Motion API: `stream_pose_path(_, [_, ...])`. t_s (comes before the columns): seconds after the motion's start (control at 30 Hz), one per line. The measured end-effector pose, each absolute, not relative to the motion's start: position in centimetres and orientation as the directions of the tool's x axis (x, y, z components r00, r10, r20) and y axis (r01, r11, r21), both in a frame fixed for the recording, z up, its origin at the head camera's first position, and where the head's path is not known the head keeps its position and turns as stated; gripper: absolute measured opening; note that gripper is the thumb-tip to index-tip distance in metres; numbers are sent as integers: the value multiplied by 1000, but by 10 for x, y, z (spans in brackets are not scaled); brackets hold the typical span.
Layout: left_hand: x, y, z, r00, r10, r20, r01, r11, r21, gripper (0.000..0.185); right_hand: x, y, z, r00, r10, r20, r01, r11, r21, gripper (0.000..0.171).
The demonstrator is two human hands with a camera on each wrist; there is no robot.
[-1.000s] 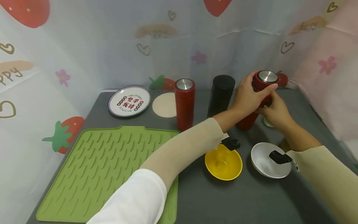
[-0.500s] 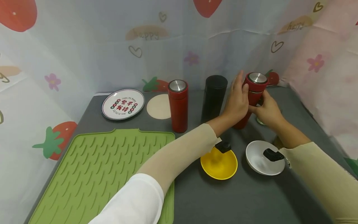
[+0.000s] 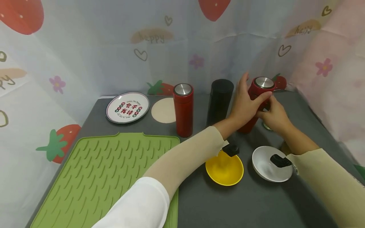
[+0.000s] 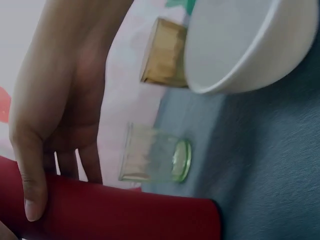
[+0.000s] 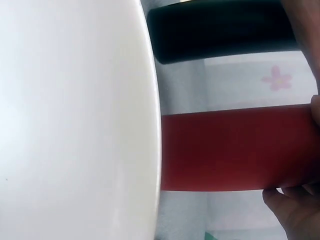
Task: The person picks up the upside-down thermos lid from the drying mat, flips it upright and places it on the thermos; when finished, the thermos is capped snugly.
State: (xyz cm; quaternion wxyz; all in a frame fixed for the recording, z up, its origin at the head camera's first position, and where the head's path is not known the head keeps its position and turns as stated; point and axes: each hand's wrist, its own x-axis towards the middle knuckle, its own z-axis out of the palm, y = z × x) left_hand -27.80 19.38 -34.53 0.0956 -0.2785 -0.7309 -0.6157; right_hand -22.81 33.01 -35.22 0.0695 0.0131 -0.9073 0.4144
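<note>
— What's the left hand [image 3: 244, 106] doing?
— Thumb and fingers wrapped round the tall red steel-capped flask [image 3: 258, 95], far right on the grey table [image 3: 256, 202], beside the black cylinder flask [image 3: 218, 100].
— And the right hand [image 3: 274, 115]?
— Clamped on the flask's body, lower down.

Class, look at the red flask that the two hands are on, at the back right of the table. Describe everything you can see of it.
The red flask is a tall cylinder with a matte red body and a shiny round metal cap top. It tilts, base on the grey table, right of the black flask. The left hand wraps its upper part, thumb across the front; the right hand holds the body lower down. A small glass stands just behind.
</note>
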Motion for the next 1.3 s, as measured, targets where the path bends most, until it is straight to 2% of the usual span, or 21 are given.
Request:
stream_pose_path(0.1, [-274,191,-352,-788,279,550,579,28,815,59,-227,331,-353,-989,48,137,-75,642,-763,74])
stream_pose_path(0.2, [-274,193,-347,-803,264,535,569,69,820,45,-227,332,-355,-987,47,152,-87,640,-764,74])
stream_pose_path(0.27, [-275,196,-340,-842,269,468,517,151,843,54,-228,332,-356,-986,35,164,-102,647,-755,69])
stream_pose_path(0.33, [-275,200,-332,-877,286,387,460,262,849,71,-228,333,-357,-985,22,172,-115,660,-742,61])
stream_pose_path(0.43, [-276,202,-325,-900,287,329,416,334,846,85,-229,335,-357,-984,0,176,-131,670,-730,58])
stream_pose_path(0.57, [-274,196,-333,-878,273,393,461,264,847,83,-230,334,-358,-988,7,153,-110,662,-741,64])
stream_pose_path(0.67, [-271,190,-343,-825,294,484,546,187,817,81,-230,333,-359,-989,22,146,-96,654,-751,64])
stream_pose_path(0.77, [-269,187,-346,-781,308,543,602,143,786,66,-229,333,-359,-986,34,161,-101,646,-756,66])
stream_pose_path(0.87, [-269,189,-341,-802,314,507,578,197,792,58,-229,333,-358,-983,31,179,-116,651,-750,65])
stream_pose_path(0.97, [-272,196,-329,-858,317,404,498,322,805,72,-229,333,-357,-982,3,188,-137,674,-726,61])
stream_pose_path(1.07, [-275,202,-320,-883,323,340,453,400,797,86,-227,335,-356,-984,-8,177,-136,678,-723,63])
stream_pose_path(1.17, [-277,203,-323,-868,334,366,476,352,806,88,-226,336,-355,-988,-3,156,-118,669,-734,65])
stream_pose_path(1.3, [-276,193,-337,-804,370,465,564,232,792,82,-228,335,-355,-989,0,151,-112,668,-736,65])
